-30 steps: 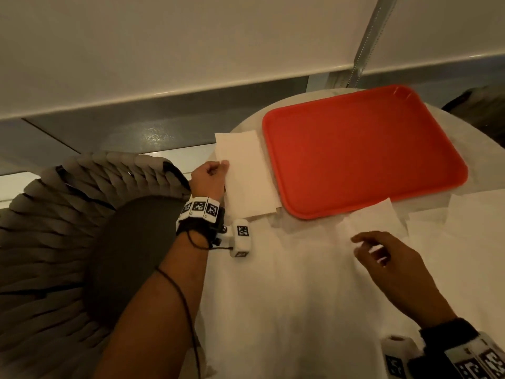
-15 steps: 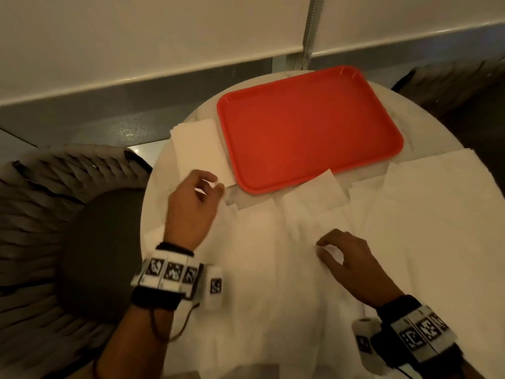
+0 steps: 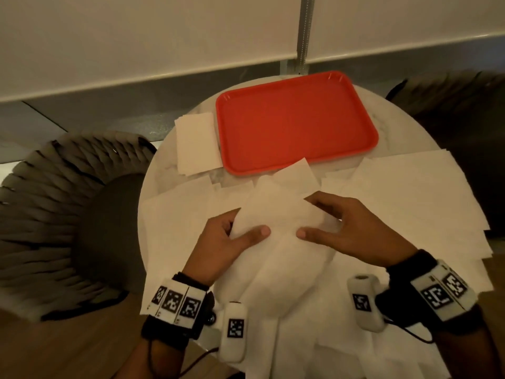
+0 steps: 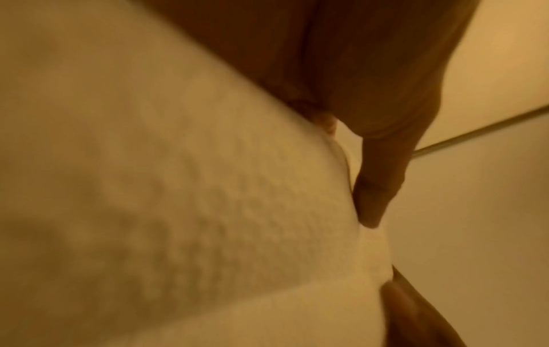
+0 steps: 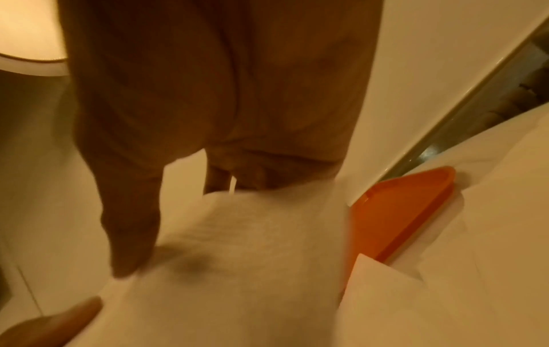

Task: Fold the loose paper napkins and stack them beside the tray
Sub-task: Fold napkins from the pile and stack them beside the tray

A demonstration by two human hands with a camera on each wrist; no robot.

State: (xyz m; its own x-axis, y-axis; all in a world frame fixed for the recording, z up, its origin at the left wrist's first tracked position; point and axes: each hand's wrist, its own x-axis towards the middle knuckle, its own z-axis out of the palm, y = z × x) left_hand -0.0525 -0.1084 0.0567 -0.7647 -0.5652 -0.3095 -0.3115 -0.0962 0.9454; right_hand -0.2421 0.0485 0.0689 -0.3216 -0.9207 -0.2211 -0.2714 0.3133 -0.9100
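White napkin [image 3: 276, 214] held up between both hands over the round table [image 3: 393, 132], head view. Left hand [image 3: 221, 242] grips its left side, thumb on top, fingers tucked under the paper. Right hand [image 3: 352, 228] grips the right side, thumb on top, fingers curled at the far edge. Loose napkins [image 3: 410, 192] lie spread over the near and right parts of the table, overlapping. Folded stack [image 3: 195, 143] sits just left of the red tray [image 3: 295, 121], touching or nearly touching its rim. One loose corner overlaps the tray's near edge. Woven chair [image 3: 62, 209] left of the table, window blind [image 3: 153, 36] behind.

Left wrist view: blurry. Left hand [image 4: 356, 77] with thumb [image 4: 377, 183] pressed on the napkin [image 4: 178, 187], paper bulging under the palm. A fingertip of the other hand shows at bottom right.

Right wrist view: right hand [image 5: 208, 94] pinching the napkin [image 5: 243, 246], thumb [image 5: 130, 230] on the top face, fingers behind the paper edge. Tray [image 5: 401, 211] corner visible at right, loose napkins [image 5: 475, 270] just beside and partly over it.
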